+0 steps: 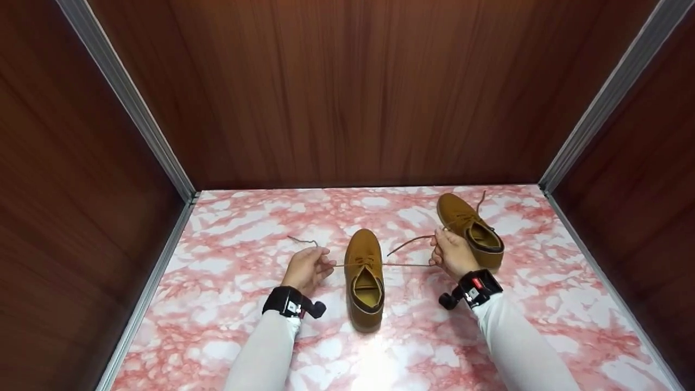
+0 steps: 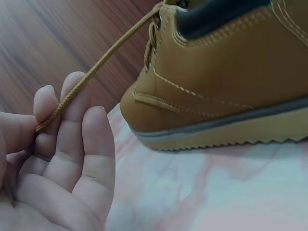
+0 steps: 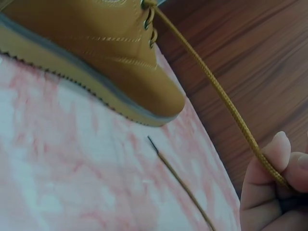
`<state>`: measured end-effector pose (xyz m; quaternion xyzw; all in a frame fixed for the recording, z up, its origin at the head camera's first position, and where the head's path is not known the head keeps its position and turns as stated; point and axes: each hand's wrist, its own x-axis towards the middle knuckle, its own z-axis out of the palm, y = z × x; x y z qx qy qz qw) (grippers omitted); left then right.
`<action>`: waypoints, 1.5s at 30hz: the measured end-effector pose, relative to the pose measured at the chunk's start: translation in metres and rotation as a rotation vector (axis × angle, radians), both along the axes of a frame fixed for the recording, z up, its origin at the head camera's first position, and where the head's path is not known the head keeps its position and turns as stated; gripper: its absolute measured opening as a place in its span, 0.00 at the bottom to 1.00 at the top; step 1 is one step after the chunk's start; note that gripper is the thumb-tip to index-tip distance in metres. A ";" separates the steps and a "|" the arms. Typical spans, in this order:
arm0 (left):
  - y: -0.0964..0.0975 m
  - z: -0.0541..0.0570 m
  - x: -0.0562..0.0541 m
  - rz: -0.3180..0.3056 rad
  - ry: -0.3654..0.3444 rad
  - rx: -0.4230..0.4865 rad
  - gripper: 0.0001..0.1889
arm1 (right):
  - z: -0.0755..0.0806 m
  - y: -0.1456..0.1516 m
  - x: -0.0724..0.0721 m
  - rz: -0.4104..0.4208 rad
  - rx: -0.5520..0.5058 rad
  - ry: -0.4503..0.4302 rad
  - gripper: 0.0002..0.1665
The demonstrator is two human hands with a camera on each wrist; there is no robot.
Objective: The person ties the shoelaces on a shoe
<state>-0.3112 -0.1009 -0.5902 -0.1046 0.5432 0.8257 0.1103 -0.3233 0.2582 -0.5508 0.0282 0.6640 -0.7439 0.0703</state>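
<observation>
A tan lace-up shoe stands on the table between my hands, toe pointing away, its dark-lined opening facing me. To its left, my left hand pinches one end of the shoelace between thumb and index finger; the tail sticks out beyond the fingers. On the other side, my right hand pinches the lace's other end, whose loose tip hangs above the tabletop. Both lace ends stretch straight out sideways from the shoe's top eyelets. Neither hand touches the shoe itself.
A second tan shoe stands at the back right, partly behind my right hand, its laces loose. The tabletop has a red and white marbled pattern. Brown wood-grain panels with grey metal edging enclose the back and both sides.
</observation>
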 end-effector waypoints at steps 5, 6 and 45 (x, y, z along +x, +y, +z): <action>0.000 -0.007 0.001 -0.011 -0.023 -0.022 0.10 | -0.007 0.006 0.001 0.005 0.167 0.006 0.23; 0.000 -0.009 0.001 -0.014 -0.026 -0.025 0.10 | -0.009 0.007 0.001 -0.003 0.190 0.005 0.23; 0.016 -0.031 0.016 -0.152 0.067 -0.196 0.11 | -0.013 -0.019 0.007 0.296 0.268 0.029 0.27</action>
